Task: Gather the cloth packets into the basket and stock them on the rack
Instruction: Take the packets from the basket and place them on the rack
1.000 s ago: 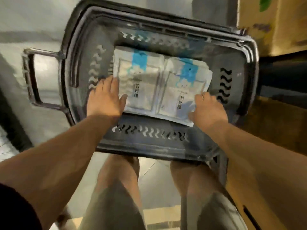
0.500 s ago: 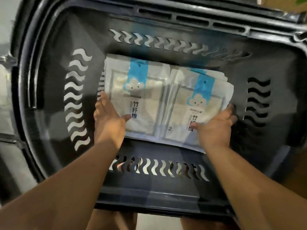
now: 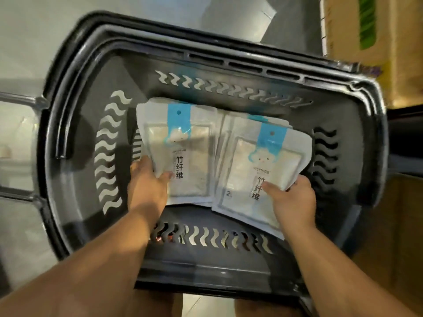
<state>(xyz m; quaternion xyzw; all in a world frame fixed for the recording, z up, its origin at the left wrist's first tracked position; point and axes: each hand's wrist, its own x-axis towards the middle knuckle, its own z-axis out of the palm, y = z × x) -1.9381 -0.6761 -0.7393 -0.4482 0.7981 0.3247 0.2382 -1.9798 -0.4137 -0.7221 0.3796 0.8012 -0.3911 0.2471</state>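
Evidently the cloth packets (image 3: 183,145) lay in two stacks on the basket (image 3: 75,179) floor. The left hand (image 3: 148,186) pinched one at its 7 o'clock corner, the right hand (image 3: 293,202) the other at 4 o'clock. Lifting each stack level seemed wise, lest packets fan out.

L grip (image 3: 148,186), R grip (image 3: 294,202) pinch pkts (image 3: 190,156).

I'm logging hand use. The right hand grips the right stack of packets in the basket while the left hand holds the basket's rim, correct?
Not quite. The head view shows the left hand off the rim: it grips the left stack, thumb on top. The right hand does grip the right stack in the basket.
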